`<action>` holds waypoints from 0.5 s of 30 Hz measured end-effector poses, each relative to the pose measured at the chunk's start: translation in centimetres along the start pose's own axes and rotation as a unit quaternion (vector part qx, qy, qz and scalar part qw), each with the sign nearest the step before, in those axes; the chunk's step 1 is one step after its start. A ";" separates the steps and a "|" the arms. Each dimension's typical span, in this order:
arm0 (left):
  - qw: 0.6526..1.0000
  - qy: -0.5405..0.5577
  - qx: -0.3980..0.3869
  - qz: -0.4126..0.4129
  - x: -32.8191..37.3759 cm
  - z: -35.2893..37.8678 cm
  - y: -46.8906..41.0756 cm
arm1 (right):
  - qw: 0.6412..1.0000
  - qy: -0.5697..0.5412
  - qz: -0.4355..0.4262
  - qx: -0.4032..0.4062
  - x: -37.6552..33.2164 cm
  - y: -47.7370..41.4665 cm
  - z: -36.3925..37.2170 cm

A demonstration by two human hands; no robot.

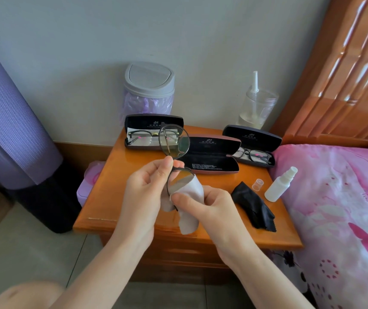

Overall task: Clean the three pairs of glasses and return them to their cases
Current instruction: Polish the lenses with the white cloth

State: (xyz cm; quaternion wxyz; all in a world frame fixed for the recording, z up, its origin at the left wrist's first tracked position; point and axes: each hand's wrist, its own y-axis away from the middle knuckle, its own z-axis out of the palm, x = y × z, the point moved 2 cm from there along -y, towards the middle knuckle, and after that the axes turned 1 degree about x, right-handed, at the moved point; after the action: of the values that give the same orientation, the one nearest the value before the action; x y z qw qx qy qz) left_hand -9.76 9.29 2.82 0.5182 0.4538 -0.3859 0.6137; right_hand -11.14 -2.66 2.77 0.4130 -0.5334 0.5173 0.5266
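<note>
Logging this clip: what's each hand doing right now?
Left hand: pinches the round glasses.
Right hand: holds the grey cloth against one lens.

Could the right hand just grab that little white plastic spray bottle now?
Probably not at once: the right hand pinches a pale grey cloth against the round-lensed glasses. The white plastic spray bottle sits uncovered on the wooden nightstand, only a crumpled black cloth between.

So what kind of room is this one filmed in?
Most likely a bedroom: a pink floral bed cover and wooden headboard sit right beside the wooden nightstand.
</note>
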 end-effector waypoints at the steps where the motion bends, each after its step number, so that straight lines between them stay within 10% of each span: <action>1: 1.000 0.003 0.001 -0.001 0.0 -0.1 -0.1 | 1.000 0.023 0.000 -0.002 0.1 0.0 -0.1; 15: 1.000 0.001 -0.006 -0.008 0.0 -0.1 -0.4 | 0.994 0.104 0.016 -0.024 -0.1 -0.3 -2.9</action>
State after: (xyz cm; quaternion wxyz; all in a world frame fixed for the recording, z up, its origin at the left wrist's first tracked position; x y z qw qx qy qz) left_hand -9.40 9.46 2.74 0.5262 0.4531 -0.3858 0.6074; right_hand -10.48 -5.47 3.09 0.3353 -0.5867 0.5531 0.4873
